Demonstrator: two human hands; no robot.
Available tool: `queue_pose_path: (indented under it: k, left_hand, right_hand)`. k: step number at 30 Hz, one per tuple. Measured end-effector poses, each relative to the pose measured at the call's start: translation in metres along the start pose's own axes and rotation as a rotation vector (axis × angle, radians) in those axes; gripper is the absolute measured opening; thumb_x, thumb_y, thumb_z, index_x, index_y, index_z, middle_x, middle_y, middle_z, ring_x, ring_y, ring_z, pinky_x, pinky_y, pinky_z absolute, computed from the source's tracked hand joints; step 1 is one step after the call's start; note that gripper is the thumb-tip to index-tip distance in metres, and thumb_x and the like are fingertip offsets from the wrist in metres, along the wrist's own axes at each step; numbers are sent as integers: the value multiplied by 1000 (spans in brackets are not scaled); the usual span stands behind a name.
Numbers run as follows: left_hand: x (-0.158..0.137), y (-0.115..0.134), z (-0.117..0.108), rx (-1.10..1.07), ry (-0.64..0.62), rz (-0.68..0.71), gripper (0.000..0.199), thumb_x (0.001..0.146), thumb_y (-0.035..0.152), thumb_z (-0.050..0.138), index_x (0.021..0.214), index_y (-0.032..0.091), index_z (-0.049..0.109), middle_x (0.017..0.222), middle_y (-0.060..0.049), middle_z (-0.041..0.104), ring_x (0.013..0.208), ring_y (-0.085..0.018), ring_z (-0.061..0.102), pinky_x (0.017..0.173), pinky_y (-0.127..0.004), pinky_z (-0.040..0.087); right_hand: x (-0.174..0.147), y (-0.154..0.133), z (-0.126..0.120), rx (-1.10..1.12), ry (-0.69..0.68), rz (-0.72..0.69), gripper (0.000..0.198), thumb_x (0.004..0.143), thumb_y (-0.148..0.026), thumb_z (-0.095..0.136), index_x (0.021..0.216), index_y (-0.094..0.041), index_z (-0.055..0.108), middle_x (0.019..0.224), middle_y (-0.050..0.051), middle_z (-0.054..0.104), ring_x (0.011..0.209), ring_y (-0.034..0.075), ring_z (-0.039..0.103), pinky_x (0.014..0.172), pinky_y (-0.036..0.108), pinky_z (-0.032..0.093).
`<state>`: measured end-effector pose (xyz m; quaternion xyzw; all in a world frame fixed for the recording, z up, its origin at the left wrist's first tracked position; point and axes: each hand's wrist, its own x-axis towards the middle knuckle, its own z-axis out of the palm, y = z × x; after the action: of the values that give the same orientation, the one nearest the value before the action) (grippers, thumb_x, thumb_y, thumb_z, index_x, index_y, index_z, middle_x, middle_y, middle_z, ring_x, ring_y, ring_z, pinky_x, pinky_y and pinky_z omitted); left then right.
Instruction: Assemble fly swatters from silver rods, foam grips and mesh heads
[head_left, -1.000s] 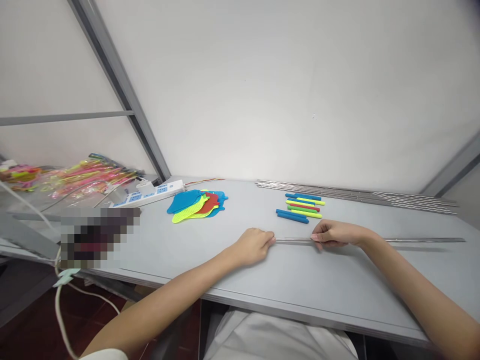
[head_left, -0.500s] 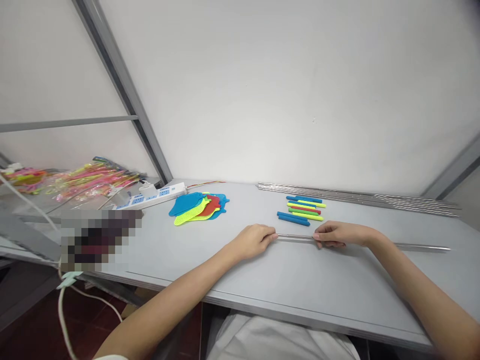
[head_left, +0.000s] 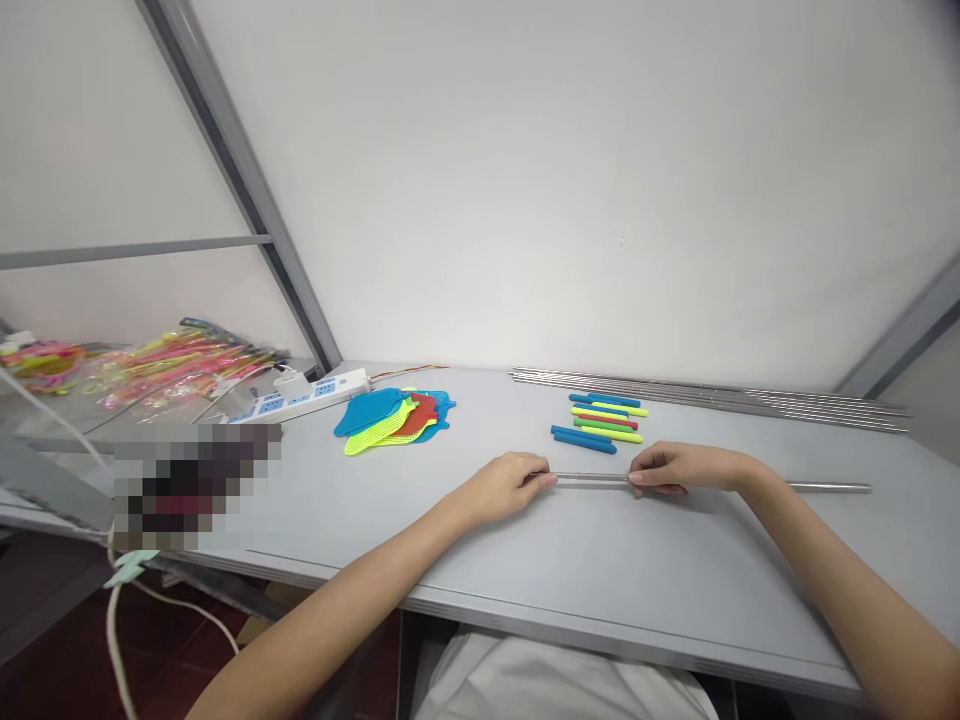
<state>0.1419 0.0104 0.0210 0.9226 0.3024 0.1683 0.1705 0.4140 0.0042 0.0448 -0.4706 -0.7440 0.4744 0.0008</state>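
Note:
Level above the table point(head_left: 420, 540), a thin metal rod point(head_left: 829, 487) runs left to right between my hands. Its left end is hidden in my left hand point(head_left: 514, 487), whose fingers pinch it. My right hand point(head_left: 679, 469) grips the rod further along with thumb and fingertips, and the rod's right end sticks out beyond the wrist. Just behind my hands lie several plastic handles point(head_left: 607, 423) in blue, yellow, green and red. To the left are flat perforated fly swatter heads point(head_left: 375, 411) in blue, yellow and red, overlapping in a pile.
A bundle of long metal rods point(head_left: 712, 397) lies along the wall at the back right. At the left stand a white power strip point(head_left: 307, 398) with plugs and cables, and bagged pink and yellow items point(head_left: 172, 365). A blurred dark patch point(head_left: 195, 490) covers the table's left end.
The rod's right end has shifted left, so less of it shows past my right wrist. My hands stay in nearly the same places. The view has turned very slightly.

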Motion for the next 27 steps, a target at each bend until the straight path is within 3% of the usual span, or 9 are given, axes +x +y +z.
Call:
queue_pose_path:
  k: [10,18,27]
  left_hand:
    - [1,-5,0,29,75,-45,33,81,38,27,69,16,48,67,0,48,62,-9,43,57,-20,30]
    - [-1,-5,3,75,18,55,29,82,32,27,64,16,43,66,0,45,63,-9,42,58,-20,31]
    - [-6,4,10,138,-13,89,27,83,26,26,64,15,41,67,-1,46,63,-10,42,59,-21,32]
  right_hand:
    - [5,-6,7,63,36,-6,43,71,-52,39,75,-13,57,58,0,43,49,7,35,48,21,30]
    - [16,-15,24,138,-25,-64,40,72,-49,39,76,-13,56,52,-3,34,44,5,28,41,19,23]
    - [18,-13,25,94,-15,-117,40,72,-47,41,74,-11,60,51,-4,31,45,5,25,41,21,21]
